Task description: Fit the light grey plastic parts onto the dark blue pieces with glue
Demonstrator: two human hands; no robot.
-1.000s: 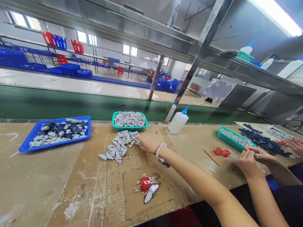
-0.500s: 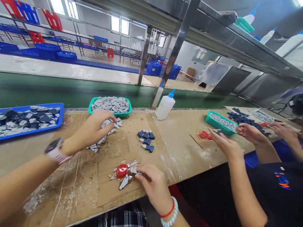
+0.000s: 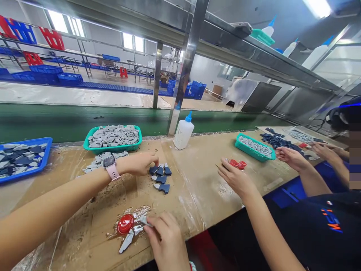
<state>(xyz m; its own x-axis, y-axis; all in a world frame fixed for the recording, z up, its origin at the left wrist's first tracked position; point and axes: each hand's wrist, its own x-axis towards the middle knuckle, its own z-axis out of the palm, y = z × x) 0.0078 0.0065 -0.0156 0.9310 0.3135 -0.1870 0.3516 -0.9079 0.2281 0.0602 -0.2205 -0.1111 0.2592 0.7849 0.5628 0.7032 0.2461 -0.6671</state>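
And here's the workbench [image 3: 201, 199], a long brown top running right across the scene. Out at the left edge sits the blue tray [image 3: 25, 174], heaped with dark and pale bits, then the teal basket [image 3: 97, 150] piled high with grey ones. Down to the hands! The right hand [image 3: 166, 235] is low and near, thumb and fingertips pinched together on something small. The left hand [image 3: 139, 163], watch at the wrist, reaches across with fingers bent downward; whether they've closed on anything, I can't tell from here. Beyond stands the white bottle [image 3: 183, 134], blue nozzle up. Just under the left fingers, the cluster of dark-and-pale pieces [image 3: 163, 179], set close together on the bench. Nearer in, the red dish [image 3: 125, 224], glossy and ringed by wet splashes. A loose grey piece [image 3: 126, 241] lies just beside it, and smallest of all, at the edge of the wet patch, the held grey piece [image 3: 143, 219] in that right-hand pinch. My read: a two-handed step, the right minding a piece at the wet while the left sees to the cluster. The next move would call for a light, steady pinch on a possibly slick piece, and left fingertips careful not to nudge the neighbours.
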